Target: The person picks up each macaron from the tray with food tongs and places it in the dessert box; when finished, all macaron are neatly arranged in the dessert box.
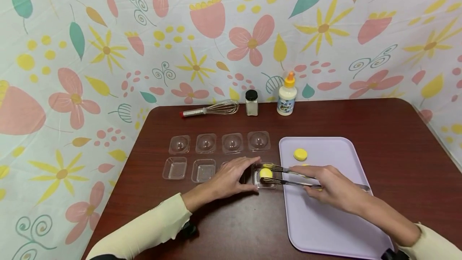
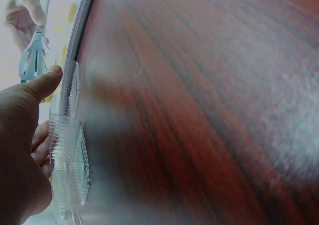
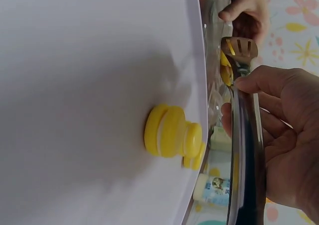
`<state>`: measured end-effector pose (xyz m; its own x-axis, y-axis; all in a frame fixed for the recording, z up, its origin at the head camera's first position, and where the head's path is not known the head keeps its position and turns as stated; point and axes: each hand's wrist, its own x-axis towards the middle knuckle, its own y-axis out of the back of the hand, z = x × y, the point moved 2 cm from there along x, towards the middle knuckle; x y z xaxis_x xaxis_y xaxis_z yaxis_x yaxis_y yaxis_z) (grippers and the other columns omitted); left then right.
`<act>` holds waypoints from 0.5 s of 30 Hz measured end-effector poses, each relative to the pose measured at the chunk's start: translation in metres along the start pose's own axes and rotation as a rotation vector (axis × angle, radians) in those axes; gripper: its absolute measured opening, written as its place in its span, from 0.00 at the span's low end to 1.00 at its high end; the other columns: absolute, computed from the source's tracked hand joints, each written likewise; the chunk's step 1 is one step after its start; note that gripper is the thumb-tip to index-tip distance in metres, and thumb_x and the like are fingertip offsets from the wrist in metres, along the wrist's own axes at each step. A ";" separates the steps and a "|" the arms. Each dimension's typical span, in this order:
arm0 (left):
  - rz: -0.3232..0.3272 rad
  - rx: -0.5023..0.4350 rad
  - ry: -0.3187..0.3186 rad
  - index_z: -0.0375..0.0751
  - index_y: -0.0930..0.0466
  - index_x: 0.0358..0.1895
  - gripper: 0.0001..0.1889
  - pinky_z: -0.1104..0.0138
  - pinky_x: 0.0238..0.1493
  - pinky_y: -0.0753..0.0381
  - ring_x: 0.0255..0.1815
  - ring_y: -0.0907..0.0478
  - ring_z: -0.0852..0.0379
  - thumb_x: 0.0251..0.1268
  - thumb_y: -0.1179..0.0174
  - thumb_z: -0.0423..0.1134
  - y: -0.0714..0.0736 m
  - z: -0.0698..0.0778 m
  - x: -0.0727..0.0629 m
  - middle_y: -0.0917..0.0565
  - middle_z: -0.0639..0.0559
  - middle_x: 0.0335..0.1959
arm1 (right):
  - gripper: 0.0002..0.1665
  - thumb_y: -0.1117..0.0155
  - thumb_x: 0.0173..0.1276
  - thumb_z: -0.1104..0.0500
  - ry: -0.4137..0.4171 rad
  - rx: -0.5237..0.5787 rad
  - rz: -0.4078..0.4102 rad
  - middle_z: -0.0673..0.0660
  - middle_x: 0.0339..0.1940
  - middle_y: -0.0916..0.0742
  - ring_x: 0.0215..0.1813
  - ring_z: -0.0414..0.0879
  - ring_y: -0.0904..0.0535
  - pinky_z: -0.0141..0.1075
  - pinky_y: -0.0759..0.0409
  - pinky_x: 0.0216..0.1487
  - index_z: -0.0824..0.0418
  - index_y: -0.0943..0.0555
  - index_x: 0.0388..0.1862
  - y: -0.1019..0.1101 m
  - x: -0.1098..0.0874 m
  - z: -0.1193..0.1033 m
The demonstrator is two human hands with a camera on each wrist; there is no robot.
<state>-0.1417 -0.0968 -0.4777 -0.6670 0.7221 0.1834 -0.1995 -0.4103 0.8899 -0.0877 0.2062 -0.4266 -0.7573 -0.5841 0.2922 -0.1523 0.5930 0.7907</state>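
Observation:
My right hand (image 1: 335,187) grips metal tongs (image 1: 296,183) over the left edge of the lilac tray (image 1: 325,228). Between the slotted tong tips is a yellow macaron (image 1: 266,173), over or in a clear plastic box (image 1: 271,185); whether it touches the bottom, I cannot tell. My left hand (image 1: 231,177) holds that box at its left side, thumb at the front edge and index finger at the back. More yellow macarons (image 3: 172,130) lie on the tray, one (image 1: 300,154) near its back left corner and others partly behind my right hand in the head view.
Left of my left hand stand two clear boxes (image 1: 175,167), with another mostly hidden behind it. Several domed clear lids (image 1: 232,143) form a row behind. At the table's back are a whisk (image 1: 213,109), a black-capped jar (image 1: 251,103) and an orange-tipped bottle (image 1: 286,97).

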 end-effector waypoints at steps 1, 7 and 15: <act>0.001 0.002 0.000 0.41 0.32 0.80 0.49 0.53 0.68 0.21 0.71 0.23 0.50 0.58 0.20 0.55 0.000 0.000 0.000 0.19 0.49 0.69 | 0.39 0.20 0.54 0.75 -0.006 0.003 -0.006 0.54 0.59 0.10 0.46 0.41 0.18 0.30 0.23 0.36 0.58 0.15 0.67 -0.001 0.001 0.000; -0.005 0.002 0.007 0.42 0.31 0.79 0.48 0.52 0.67 0.21 0.71 0.23 0.48 0.58 0.20 0.56 0.000 0.001 0.000 0.19 0.48 0.69 | 0.38 0.21 0.56 0.75 -0.039 0.016 -0.039 0.55 0.59 0.10 0.43 0.43 0.19 0.31 0.23 0.35 0.57 0.15 0.67 -0.005 0.005 -0.003; -0.001 0.016 0.006 0.44 0.31 0.79 0.48 0.53 0.68 0.21 0.72 0.24 0.49 0.59 0.20 0.56 0.001 0.001 0.000 0.19 0.50 0.69 | 0.36 0.23 0.56 0.76 -0.045 0.003 -0.059 0.58 0.58 0.10 0.40 0.43 0.20 0.29 0.24 0.33 0.62 0.15 0.66 -0.007 0.009 -0.006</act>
<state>-0.1412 -0.0967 -0.4767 -0.6713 0.7190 0.1799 -0.1891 -0.4008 0.8964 -0.0897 0.1934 -0.4259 -0.7747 -0.5925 0.2209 -0.1990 0.5600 0.8043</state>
